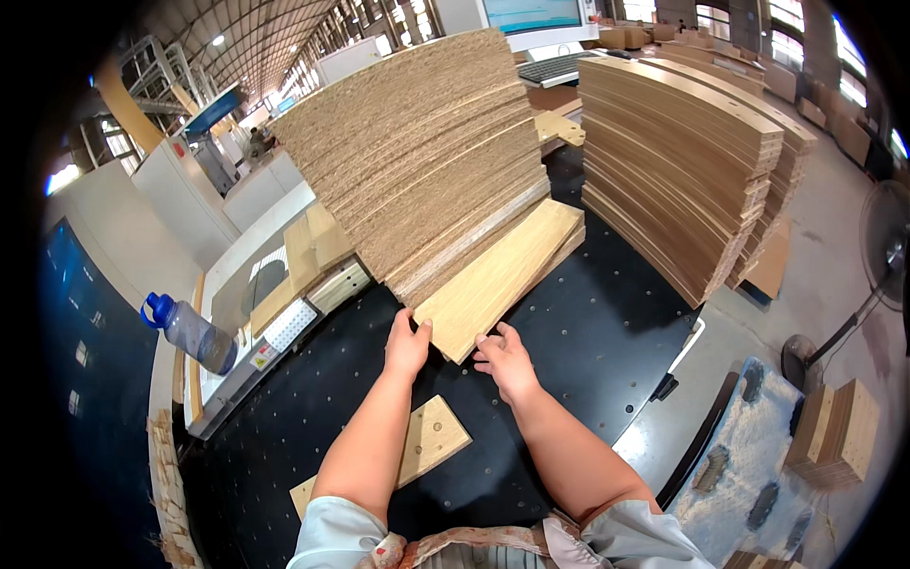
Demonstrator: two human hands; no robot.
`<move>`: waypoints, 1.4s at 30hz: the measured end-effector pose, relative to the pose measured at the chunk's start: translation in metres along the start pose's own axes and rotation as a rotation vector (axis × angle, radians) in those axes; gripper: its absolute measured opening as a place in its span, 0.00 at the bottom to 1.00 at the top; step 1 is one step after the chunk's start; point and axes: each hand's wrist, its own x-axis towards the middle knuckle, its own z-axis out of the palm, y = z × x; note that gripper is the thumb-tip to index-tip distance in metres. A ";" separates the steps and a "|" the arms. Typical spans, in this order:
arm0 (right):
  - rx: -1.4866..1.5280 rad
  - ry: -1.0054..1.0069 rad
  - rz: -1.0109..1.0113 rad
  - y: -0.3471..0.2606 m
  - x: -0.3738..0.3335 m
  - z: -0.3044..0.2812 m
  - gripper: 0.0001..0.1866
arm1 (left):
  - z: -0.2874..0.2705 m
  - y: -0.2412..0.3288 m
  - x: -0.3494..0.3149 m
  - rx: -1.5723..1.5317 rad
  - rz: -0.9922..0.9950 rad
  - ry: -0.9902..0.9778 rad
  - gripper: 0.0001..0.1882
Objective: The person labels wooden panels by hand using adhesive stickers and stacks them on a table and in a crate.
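A light wood-grain board (502,275) lies on top of a low stack of similar boards, in front of a tall pile of panels. My left hand (408,346) grips its near left corner, thumb toward the top face and fingers along the side. At the near right corner my right hand (507,362) has its thumb and curled fingers against the board's edge. Part of each hand's grip is hidden. Beneath my left forearm, a smaller board with round holes (438,438) lies on the black work table (569,417).
Behind stands the tall pile of panels (417,142), with another tall stack (678,161) to the right. A blue-capped bottle (194,334) stands on the machine ledge at left. A monitor (536,17) and keyboard (555,68) are at the back; a fan (891,251) stands far right.
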 end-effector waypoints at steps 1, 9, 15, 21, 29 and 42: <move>-0.001 0.000 -0.005 0.002 0.002 0.000 0.35 | 0.000 -0.002 -0.002 0.072 0.031 0.001 0.23; 0.214 0.161 -0.252 -0.004 0.000 -0.007 0.24 | -0.005 0.046 -0.066 0.230 0.310 -0.038 0.16; 0.359 0.162 -0.259 -0.034 -0.035 -0.009 0.26 | -0.025 0.077 -0.080 0.185 0.093 -0.359 0.24; 0.044 0.080 -0.439 -0.031 -0.124 0.015 0.31 | -0.055 0.101 -0.099 -0.290 0.146 -0.416 0.45; -0.812 -0.299 -0.816 -0.059 -0.209 0.032 0.44 | -0.095 0.077 -0.193 -1.428 0.049 -0.406 0.37; 0.163 -0.943 0.033 -0.018 -0.219 0.037 0.46 | -0.166 -0.002 -0.274 -1.803 -0.065 -0.478 0.53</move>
